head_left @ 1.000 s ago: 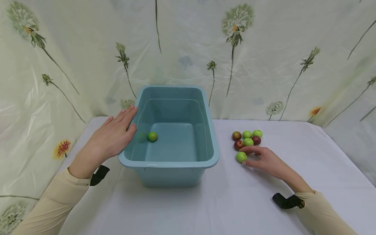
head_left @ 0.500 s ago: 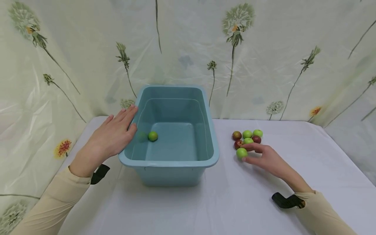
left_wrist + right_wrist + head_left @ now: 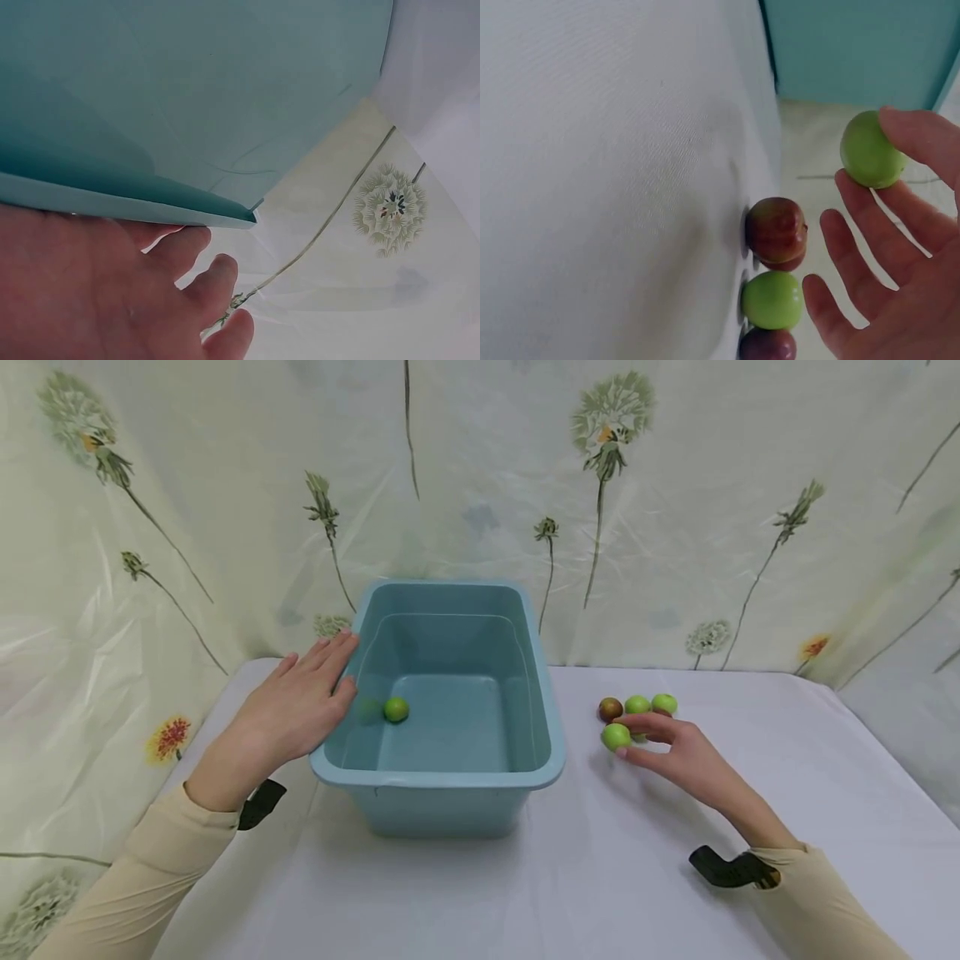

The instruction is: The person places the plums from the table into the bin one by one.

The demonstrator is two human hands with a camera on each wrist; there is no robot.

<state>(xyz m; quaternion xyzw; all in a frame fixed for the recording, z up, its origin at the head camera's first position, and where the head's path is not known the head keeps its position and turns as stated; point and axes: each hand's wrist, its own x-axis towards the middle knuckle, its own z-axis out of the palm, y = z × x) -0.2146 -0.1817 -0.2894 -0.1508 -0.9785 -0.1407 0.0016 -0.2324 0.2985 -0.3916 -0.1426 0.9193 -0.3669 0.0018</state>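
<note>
My right hand (image 3: pixel 686 760) pinches a small round green fruit (image 3: pixel 617 737) between thumb and fingertips. In the right wrist view the held fruit (image 3: pixel 871 150) is raised off the cloth, and the other fingers are spread. Beneath and behind the hand lie several more small fruits, green (image 3: pixel 772 300) and dark red (image 3: pixel 777 229), some partly hidden by the hand in the head view. My left hand (image 3: pixel 288 706) rests with straight fingers on the left rim of a blue plastic basin (image 3: pixel 438 779). From the left wrist view, its fingers lie under the basin's lip (image 3: pixel 135 208).
One green fruit (image 3: pixel 396 709) lies on the basin's floor, near its left wall. A white cloth (image 3: pixel 600 877) covers the table. Behind stands a curtain (image 3: pixel 480 468) printed with dandelions. Black wrist cameras (image 3: pixel 727 867) sit at both cuffs.
My right hand has taken the nearest green fruit and lifted it off the cloth, so it now overlaps the group behind. The left hand stays on the basin's rim.
</note>
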